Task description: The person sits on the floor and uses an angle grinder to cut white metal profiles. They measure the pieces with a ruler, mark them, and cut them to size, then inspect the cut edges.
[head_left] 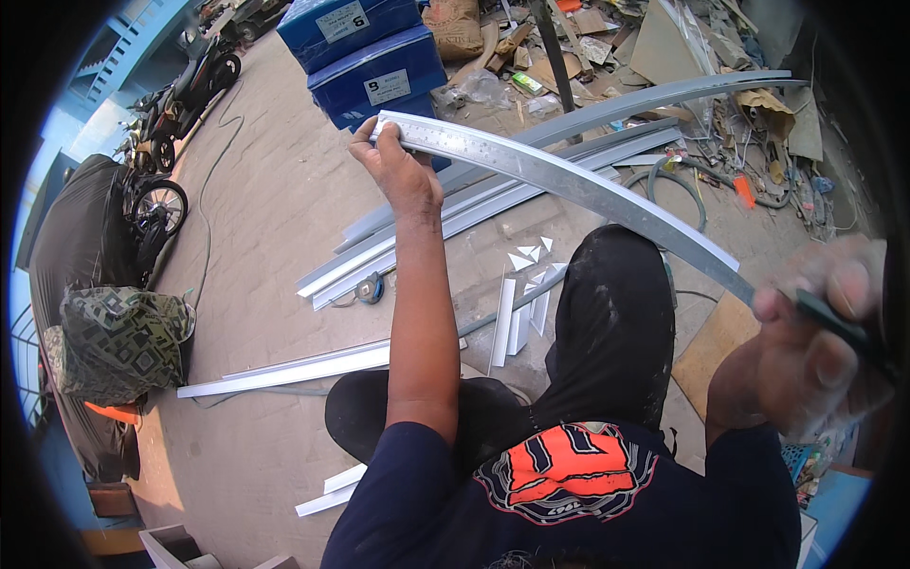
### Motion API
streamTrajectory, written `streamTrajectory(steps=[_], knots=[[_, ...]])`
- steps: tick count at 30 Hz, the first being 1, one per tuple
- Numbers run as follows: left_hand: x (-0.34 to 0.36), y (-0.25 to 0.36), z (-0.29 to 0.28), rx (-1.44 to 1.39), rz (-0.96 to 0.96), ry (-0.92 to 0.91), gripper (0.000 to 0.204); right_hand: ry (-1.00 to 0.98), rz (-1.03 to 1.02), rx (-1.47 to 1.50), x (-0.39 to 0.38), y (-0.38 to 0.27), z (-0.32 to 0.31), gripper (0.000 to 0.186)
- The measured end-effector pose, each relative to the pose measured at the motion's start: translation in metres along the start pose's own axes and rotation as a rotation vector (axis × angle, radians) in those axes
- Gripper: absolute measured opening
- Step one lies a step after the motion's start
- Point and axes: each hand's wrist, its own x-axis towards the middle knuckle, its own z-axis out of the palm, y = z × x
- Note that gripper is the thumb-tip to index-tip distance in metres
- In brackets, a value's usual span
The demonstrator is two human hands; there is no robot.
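My left hand (pixel 403 169) is raised above the floor, its thumb and fingers closed on one end of a white metal strip (pixel 569 171). Along that strip lies a long grey steel ruler (pixel 607 197) with markings near the left hand. At the far right my right hand (pixel 820 327) is blurred and closed round a dark green piece (pixel 829 318), whose kind I cannot make out. The ruler's other end meets that hand's fingers. Below, between my arms, short white cut pieces (pixel 519 318) and small white triangular offcuts (pixel 524 256) lie on the floor.
Long white profiles (pixel 445 213) lie beyond my knees, a tape measure (pixel 370 288) beside them. Another white strip (pixel 294 368) lies to the left. Blue boxes (pixel 374 71) are stacked ahead. Scrap (pixel 588 57) covers the back right; motorcycles (pixel 161 190) stand left.
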Motion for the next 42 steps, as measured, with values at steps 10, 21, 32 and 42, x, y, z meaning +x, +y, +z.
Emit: streamTrajectory(steps=[10,21,32,42], knots=[[0.000,-0.005,-0.004,0.041,-0.053,0.056,0.032,0.081,0.547,-0.215,-0.030,0.213,0.080,0.023],[0.003,-0.027,-0.010,0.041,-0.082,0.078,0.031,-0.015,0.662,-0.226,-0.048,0.215,0.066,0.027],[0.001,-0.022,-0.007,0.059,-0.071,0.064,0.033,0.001,0.665,-0.214,-0.048,0.213,0.067,0.023],[-0.004,-0.015,0.002,0.066,-0.079,0.090,0.036,-0.019,0.646,-0.230,-0.048,0.212,0.066,0.024]])
